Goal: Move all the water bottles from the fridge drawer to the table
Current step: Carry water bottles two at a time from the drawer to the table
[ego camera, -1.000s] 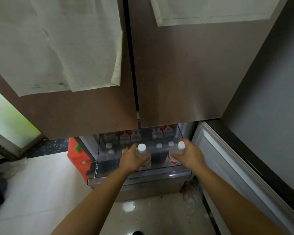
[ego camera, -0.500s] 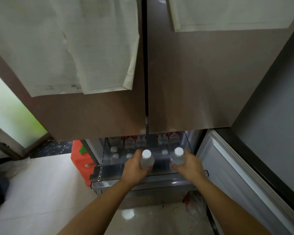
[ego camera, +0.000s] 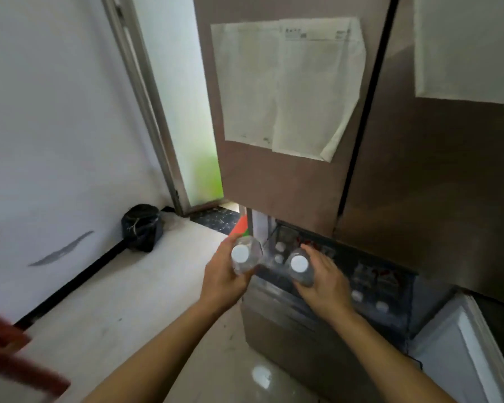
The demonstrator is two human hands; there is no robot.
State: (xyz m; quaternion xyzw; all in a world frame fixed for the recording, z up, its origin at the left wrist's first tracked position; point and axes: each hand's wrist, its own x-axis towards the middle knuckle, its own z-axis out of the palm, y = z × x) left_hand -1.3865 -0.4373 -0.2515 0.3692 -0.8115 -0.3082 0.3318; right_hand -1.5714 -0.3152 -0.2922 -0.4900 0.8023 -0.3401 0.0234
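My left hand (ego camera: 224, 279) grips a clear water bottle (ego camera: 244, 255) with a white cap, held upright above the floor just left of the fridge drawer. A second white-capped bottle (ego camera: 299, 266) is in my right hand (ego camera: 325, 282), held over the drawer's front edge. Below the brown fridge doors, the fridge drawer (ego camera: 317, 318) stands pulled out. Several more bottles remain inside it, their white caps (ego camera: 368, 301) and red labels showing. The table is not in view.
A black bag (ego camera: 141, 226) sits on the floor by the white wall. A blurred red-brown chair part (ego camera: 15, 356) crosses the lower left corner. A white drawer or door panel (ego camera: 460, 353) stands open at the lower right. Papers (ego camera: 288, 85) hang on the fridge door.
Both bottles have been lifted up out of the drawer. The view has swung to the left, bringing the wall, doorway and black bag into sight.
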